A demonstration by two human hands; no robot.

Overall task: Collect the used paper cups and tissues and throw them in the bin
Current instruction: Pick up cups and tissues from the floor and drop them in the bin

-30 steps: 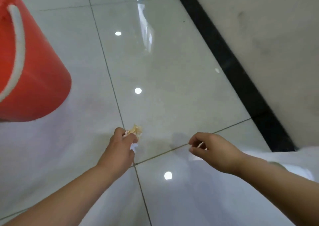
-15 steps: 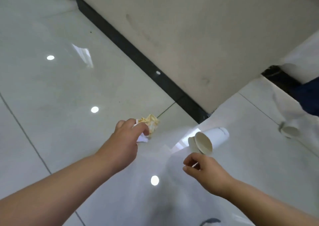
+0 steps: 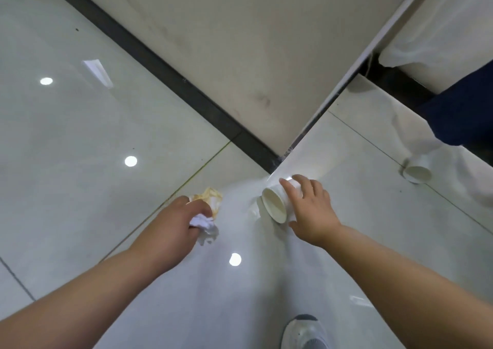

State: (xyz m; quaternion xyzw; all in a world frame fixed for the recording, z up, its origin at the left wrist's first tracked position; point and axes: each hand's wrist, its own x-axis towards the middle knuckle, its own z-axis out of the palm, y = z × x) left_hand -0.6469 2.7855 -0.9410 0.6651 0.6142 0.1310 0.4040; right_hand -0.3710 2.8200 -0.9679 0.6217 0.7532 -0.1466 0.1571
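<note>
Our left hand clenched the crumpled, stained tissues just above the floor — a grip that left the other hand free for cups. Our right hand grasped the paper cup lying on its side near the wall, fingers over its side, thumb beneath. A second cup lay well apart to the right — uncollected. The bin was out of view.

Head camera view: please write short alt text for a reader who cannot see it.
A right hand grasps a paper cup lying sideways on a glossy tiled floor; the left hand holds crumpled tissues. A second cup lies farther right.
</note>
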